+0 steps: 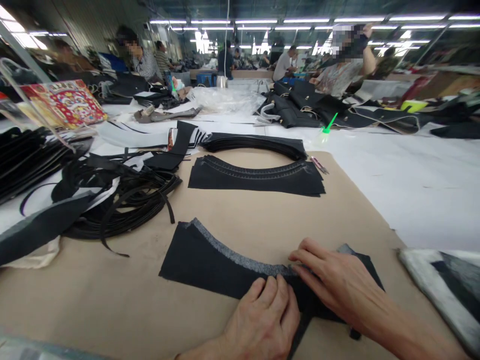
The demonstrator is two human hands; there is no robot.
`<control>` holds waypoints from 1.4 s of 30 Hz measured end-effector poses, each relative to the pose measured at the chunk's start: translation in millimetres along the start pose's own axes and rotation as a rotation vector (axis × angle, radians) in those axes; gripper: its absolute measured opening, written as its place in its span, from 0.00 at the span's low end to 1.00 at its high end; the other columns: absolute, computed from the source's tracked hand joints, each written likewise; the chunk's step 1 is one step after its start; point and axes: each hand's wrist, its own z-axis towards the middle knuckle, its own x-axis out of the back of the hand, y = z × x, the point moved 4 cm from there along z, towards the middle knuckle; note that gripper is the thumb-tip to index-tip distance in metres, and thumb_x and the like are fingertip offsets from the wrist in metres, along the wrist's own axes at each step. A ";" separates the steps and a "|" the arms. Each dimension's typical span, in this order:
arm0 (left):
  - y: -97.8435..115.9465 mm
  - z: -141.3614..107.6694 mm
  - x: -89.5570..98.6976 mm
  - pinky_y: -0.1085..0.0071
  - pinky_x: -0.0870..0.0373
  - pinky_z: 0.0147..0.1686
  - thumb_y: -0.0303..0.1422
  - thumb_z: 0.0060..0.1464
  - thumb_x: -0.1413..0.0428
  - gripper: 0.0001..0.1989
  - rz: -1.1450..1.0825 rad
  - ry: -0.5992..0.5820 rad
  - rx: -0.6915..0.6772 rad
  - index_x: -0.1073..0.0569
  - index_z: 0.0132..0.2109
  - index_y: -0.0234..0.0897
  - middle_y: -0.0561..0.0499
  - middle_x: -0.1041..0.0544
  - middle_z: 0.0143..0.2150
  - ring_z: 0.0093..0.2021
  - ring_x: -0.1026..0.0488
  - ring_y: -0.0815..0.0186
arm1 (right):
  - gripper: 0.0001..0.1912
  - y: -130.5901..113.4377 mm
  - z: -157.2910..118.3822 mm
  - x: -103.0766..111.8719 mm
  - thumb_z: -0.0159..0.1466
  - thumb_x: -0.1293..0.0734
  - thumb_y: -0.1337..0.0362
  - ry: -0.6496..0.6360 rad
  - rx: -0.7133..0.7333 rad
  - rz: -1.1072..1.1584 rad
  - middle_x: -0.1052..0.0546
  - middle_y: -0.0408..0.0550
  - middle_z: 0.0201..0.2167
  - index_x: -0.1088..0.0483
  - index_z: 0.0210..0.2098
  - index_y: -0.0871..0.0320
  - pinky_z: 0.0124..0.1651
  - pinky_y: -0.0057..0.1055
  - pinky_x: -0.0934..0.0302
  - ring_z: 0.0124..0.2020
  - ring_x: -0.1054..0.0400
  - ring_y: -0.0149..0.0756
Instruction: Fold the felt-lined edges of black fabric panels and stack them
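Note:
A black curved fabric panel (217,270) lies flat on brown paper, with a speckled grey band (236,257) along its concave upper edge. My left hand (262,315) rests on the panel's lower middle, fingers bent and close together, tips at the band. To its right, my right hand (326,270) has thumb and fingers closed at the curved edge, where the band disappears beneath them. A narrow black strip (302,330) trails toward me between the hands; its upper end is hidden. The panel's right end (369,265) shows past my right hand.
Farther up lie a stitched curved black panel stack (255,177), another black stack (255,142) and small snips (318,165). Coiled black strips (131,205) heap at left. A green-tipped bottle (325,132) stands behind. A stained pale slab (442,290) sits at right. Several people work beyond.

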 end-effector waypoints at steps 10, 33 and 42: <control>-0.7 -2.7 -4.1 0.64 0.40 0.53 0.32 0.63 0.58 0.20 0.002 -0.088 -0.054 0.32 0.57 0.29 0.40 0.28 0.55 0.53 0.33 0.57 | 0.10 -14.7 13.4 -4.5 0.66 0.44 0.72 -0.026 0.101 -0.130 0.33 0.44 0.30 0.35 0.31 0.56 0.27 0.30 0.49 0.25 0.35 0.34; -5.4 -2.4 -1.2 0.66 0.38 0.51 0.34 0.64 0.58 0.20 -0.037 -0.038 -0.024 0.31 0.57 0.30 0.41 0.27 0.54 0.52 0.33 0.59 | 0.17 -21.1 -30.8 -1.1 0.65 0.47 0.72 0.091 0.086 0.006 0.28 0.46 0.34 0.30 0.44 0.55 0.24 0.26 0.37 0.21 0.31 0.30; -12.3 -0.4 10.8 0.64 0.31 0.49 0.23 0.58 0.55 0.17 -0.208 0.027 0.114 0.29 0.51 0.28 0.39 0.28 0.52 0.51 0.32 0.57 | 0.24 -11.2 -56.7 -23.6 0.63 0.48 0.75 0.215 0.047 -0.150 0.27 0.51 0.41 0.35 0.55 0.56 0.28 0.27 0.32 0.26 0.28 0.33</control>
